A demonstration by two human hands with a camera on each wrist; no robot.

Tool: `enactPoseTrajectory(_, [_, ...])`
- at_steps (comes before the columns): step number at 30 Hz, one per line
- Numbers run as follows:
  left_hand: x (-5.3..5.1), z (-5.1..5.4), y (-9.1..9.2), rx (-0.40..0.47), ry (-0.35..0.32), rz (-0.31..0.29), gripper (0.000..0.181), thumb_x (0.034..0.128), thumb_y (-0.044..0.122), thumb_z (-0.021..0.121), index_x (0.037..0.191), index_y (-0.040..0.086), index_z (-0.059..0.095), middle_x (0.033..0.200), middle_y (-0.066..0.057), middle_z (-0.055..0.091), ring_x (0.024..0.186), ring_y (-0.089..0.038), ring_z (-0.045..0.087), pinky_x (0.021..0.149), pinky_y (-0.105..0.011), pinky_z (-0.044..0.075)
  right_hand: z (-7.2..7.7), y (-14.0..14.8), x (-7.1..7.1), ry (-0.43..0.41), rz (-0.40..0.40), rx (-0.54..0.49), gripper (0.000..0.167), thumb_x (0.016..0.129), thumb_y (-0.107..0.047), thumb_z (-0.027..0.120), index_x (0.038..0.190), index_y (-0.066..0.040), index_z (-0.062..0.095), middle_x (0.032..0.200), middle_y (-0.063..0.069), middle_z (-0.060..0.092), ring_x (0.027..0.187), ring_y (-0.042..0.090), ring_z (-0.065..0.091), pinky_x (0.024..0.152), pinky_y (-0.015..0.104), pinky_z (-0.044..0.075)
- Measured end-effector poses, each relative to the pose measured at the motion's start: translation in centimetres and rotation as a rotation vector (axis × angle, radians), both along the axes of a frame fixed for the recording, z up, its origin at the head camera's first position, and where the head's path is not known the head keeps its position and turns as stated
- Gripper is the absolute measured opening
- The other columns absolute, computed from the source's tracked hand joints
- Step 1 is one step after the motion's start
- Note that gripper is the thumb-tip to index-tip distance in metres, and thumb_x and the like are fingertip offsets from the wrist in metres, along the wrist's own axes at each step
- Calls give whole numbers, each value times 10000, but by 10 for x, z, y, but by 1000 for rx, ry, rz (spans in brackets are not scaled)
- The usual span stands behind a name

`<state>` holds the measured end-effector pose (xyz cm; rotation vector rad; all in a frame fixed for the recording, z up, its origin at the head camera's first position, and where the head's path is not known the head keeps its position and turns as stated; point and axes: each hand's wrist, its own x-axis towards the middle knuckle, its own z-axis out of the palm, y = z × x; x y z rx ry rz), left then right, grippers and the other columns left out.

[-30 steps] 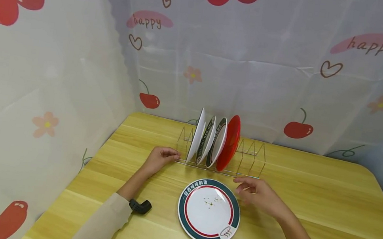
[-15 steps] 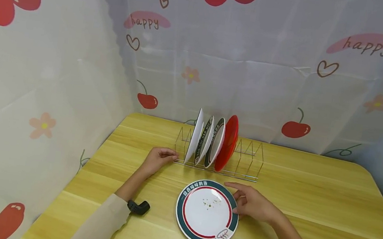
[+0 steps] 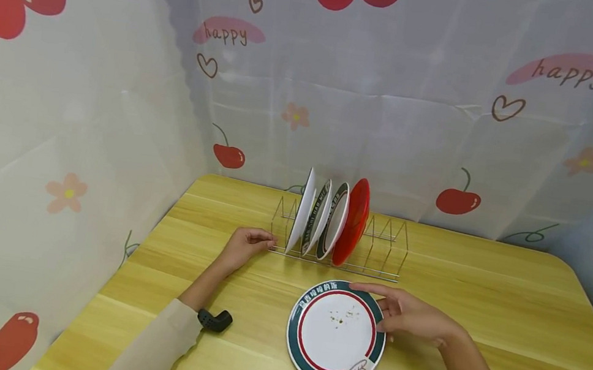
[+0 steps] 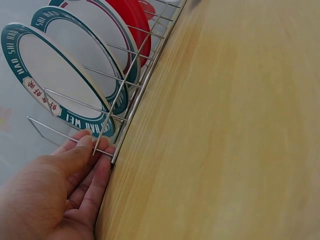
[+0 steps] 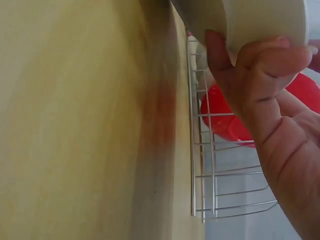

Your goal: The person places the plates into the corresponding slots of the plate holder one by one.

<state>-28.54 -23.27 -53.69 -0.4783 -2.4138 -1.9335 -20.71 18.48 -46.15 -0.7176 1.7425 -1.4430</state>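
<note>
My right hand [image 3: 416, 318] grips the right rim of a round plate [image 3: 336, 335] with a green border, a red ring and small specks near its centre. In the right wrist view, the fingers [image 5: 270, 62] curl under the plate's pale underside [image 5: 265, 22], which is off the table. My left hand [image 3: 244, 251] pinches the left end of a wire dish rack [image 3: 369, 272], as the left wrist view shows the thumb and fingers around the corner wire. Upright in the rack lean several plates, among them a green-lettered plate [image 4: 55, 70] and a red plate [image 3: 353, 223] at the right.
Wire slots at the rack's right end [image 3: 396, 253] stand beside the red plate. The wooden table [image 3: 481, 306] runs under everything. A cherry-print sheet [image 3: 365, 125] hangs close behind the rack, and another covers the left side.
My right hand has come from beside the plate to take hold of its right rim. The plate has shifted slightly right. My left hand stays at the rack's corner.
</note>
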Motion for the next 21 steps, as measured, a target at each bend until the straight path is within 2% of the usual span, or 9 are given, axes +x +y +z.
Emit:
enactPoseTrajectory(3, [0, 0, 0, 10, -1, -6, 158, 953, 50, 702, 1076, -28, 764, 1065, -158, 755, 932, -195, 743, 809, -303, 612, 3, 4, -1, 40, 5, -2, 655, 963, -22, 630, 1565, -102, 383, 1490, 214, 427, 1183, 286, 524, 877, 289, 555])
enactPoseTrajectory(6, [1, 1, 1, 25, -2, -14, 173, 954, 43, 699, 1089, -53, 752, 1076, -190, 747, 930, -204, 744, 809, -305, 612, 7, 9, -1, 82, 18, -11, 653, 970, -21, 620, 1570, -124, 382, 1587, 177, 338, 1365, 315, 393, 1057, 301, 459])
enactPoseTrajectory(12, [3, 4, 1, 21, -12, -5, 179, 955, 58, 703, 1090, -48, 753, 1077, -188, 747, 925, -187, 742, 806, -289, 609, 19, 17, 2, 96, 46, -83, 671, 989, 12, 578, 1595, -118, 321, 1601, 206, 302, 1382, 244, 417, 1051, 350, 483])
enactPoseTrajectory(18, [4, 4, 2, 31, -5, -1, 175, 959, 30, 689, 1091, -72, 745, 1082, -211, 739, 936, -207, 741, 813, -299, 610, 32, 21, 4, 60, -1, -107, 683, 998, 8, 555, 1608, -140, 286, 1533, 250, 342, 1264, 368, 477, 904, 458, 575])
enactPoseTrajectory(21, [4, 5, 2, 32, -13, -4, 175, 961, 29, 685, 1093, -68, 745, 1087, -209, 739, 937, -205, 742, 819, -301, 609, 36, 25, 4, 61, -35, -123, 697, 993, 15, 555, 1611, -136, 273, 1518, 250, 366, 1259, 377, 488, 907, 518, 574])
